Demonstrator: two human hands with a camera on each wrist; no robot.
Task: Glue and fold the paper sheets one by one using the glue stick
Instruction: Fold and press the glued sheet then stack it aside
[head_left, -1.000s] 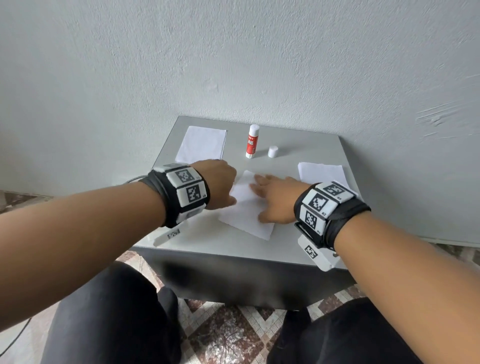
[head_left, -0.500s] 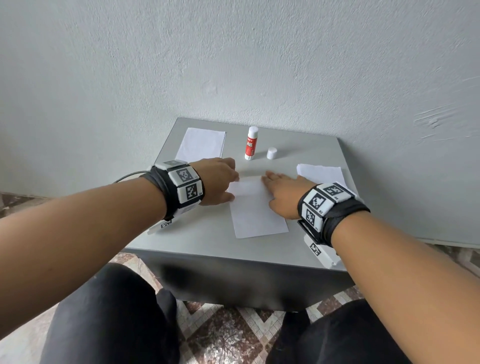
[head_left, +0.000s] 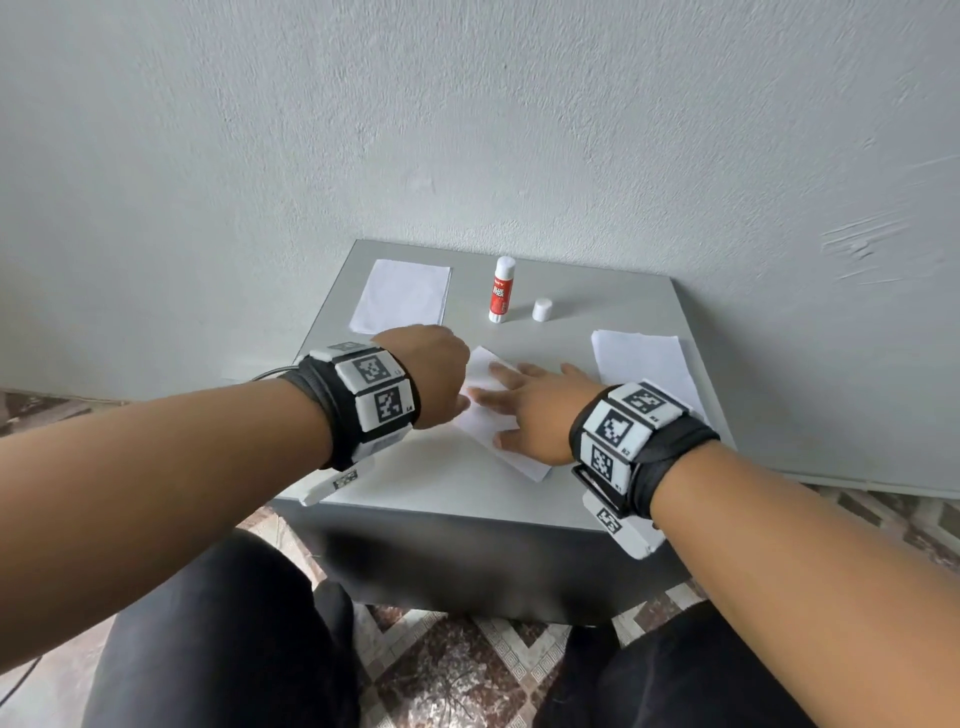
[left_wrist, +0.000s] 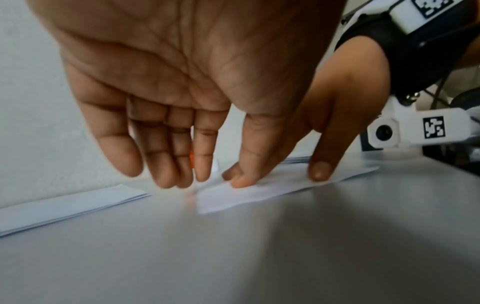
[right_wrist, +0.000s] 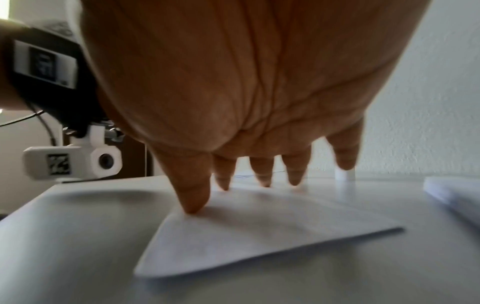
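Observation:
A white paper sheet (head_left: 524, 460) lies askew in the middle of the grey table (head_left: 447, 483). My right hand (head_left: 514, 405) lies flat on it, fingers spread and pointing left; in the right wrist view the thumb and fingertips (right_wrist: 193, 205) press the sheet (right_wrist: 259, 236). My left hand (head_left: 441, 374) is at the sheet's left edge. Its thumb (left_wrist: 241, 179) touches the paper (left_wrist: 233, 199) while the other fingers hang nearly straight just above the table. The red-and-white glue stick (head_left: 501, 291) stands uncapped at the back, with its white cap (head_left: 541, 310) beside it.
One stack of white sheets (head_left: 400, 296) lies at the table's back left and another (head_left: 644, 364) at the right edge. The table stands against a grey wall. My knees are under the front edge, above a patterned floor.
Half a second ago the sheet lay square to the table; now it is turned askew again under my right hand. My left hand has shifted slightly toward its left corner.

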